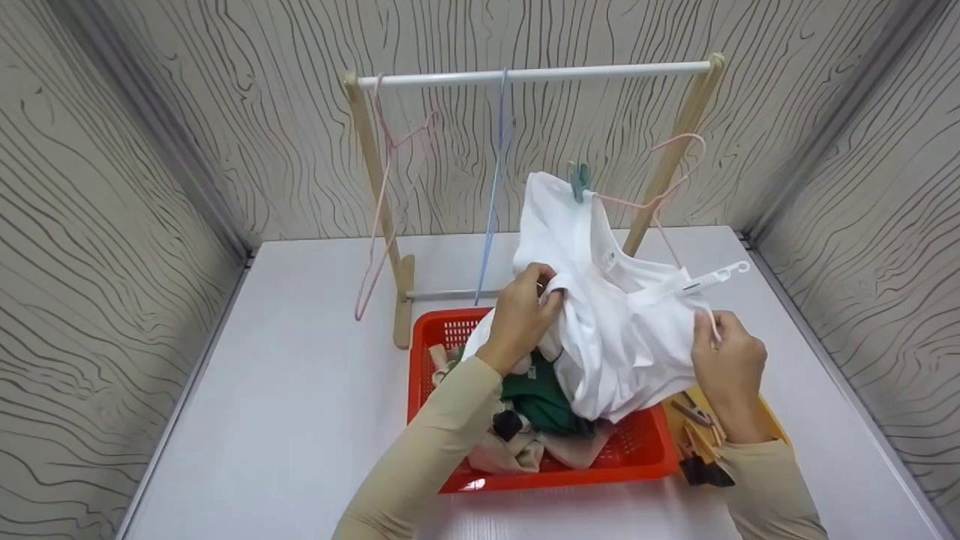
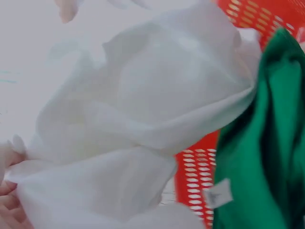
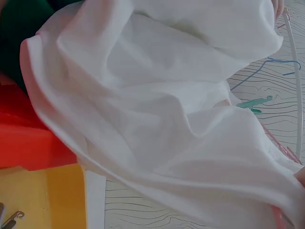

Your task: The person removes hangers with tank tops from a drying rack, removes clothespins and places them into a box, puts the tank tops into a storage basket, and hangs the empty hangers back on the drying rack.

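A white shirt (image 1: 615, 322) hangs over a pink hanger (image 1: 679, 184), held up between both hands above the basket. My left hand (image 1: 521, 315) pinches the shirt's cloth at its left side. My right hand (image 1: 729, 364) pinches the sleeve edge at the right. On one shoulder sits a green clothespin (image 1: 578, 181), and on the other a white clothespin (image 1: 716, 277). The hanger's hook is apart from the white rod. In the right wrist view, the shirt's loose folds (image 3: 157, 109) fill most of the picture.
Beneath the shirt stands a red basket (image 1: 555, 480) with a green garment (image 1: 544, 401) and beige cloth (image 1: 510, 454). Beside it is a yellow tray (image 1: 772, 420) with clothespins. Behind, a rack's white rod (image 1: 615, 73) carries a pink hanger (image 1: 382, 187) and a blue hanger (image 1: 493, 187).
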Action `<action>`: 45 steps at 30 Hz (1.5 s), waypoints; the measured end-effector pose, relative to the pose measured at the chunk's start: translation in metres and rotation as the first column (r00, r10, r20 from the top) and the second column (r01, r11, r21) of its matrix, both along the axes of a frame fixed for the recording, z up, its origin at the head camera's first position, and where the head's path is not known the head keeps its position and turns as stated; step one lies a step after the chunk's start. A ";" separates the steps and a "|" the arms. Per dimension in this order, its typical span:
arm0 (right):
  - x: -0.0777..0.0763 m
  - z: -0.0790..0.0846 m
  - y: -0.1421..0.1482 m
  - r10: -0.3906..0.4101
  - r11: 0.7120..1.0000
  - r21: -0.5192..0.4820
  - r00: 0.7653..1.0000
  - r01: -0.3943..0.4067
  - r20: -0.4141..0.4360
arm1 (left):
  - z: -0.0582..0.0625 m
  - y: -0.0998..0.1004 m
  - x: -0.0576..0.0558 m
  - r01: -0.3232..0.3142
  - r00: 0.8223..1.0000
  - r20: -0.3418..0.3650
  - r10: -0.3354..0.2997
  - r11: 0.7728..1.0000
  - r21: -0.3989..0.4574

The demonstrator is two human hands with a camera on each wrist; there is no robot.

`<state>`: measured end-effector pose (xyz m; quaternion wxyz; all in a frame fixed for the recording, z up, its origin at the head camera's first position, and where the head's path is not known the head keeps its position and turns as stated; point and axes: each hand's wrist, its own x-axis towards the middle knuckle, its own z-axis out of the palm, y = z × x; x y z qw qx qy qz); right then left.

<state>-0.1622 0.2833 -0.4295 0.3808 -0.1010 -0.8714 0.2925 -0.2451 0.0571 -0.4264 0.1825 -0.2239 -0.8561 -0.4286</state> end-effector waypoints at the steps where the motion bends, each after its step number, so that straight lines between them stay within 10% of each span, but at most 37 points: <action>1: 0.000 -0.001 0.002 0.006 1.000 0.004 1.000 -0.006 -0.009 | 0.004 -0.001 0.003 0.013 1.000 -0.001 -0.013 1.000 0.003; 11: 0.001 -0.014 0.013 0.069 0.997 -0.020 0.997 -0.070 -0.035 | 0.020 -0.014 0.039 0.117 0.993 -0.032 -0.116 0.993 0.025; 19: 0.002 -0.020 0.016 0.117 0.993 -0.013 0.991 -0.118 -0.071 | -0.012 -0.025 0.043 0.042 0.999 -0.004 -0.042 0.998 0.039; 24: 0.005 -0.023 0.019 0.145 0.989 -0.001 0.986 -0.145 -0.078 | -0.034 -0.039 0.046 0.080 0.997 0.012 -0.079 0.987 -0.139; 35: 0.010 -0.034 0.034 0.178 0.983 -0.025 0.981 -0.180 -0.078 | -0.053 -0.062 0.056 0.180 0.983 0.136 -0.123 0.786 -0.591; 45: 0.012 -0.044 0.041 0.210 0.978 0.011 0.973 -0.210 -0.100 | -0.061 -0.067 0.068 0.313 0.920 0.392 -0.007 0.617 -0.722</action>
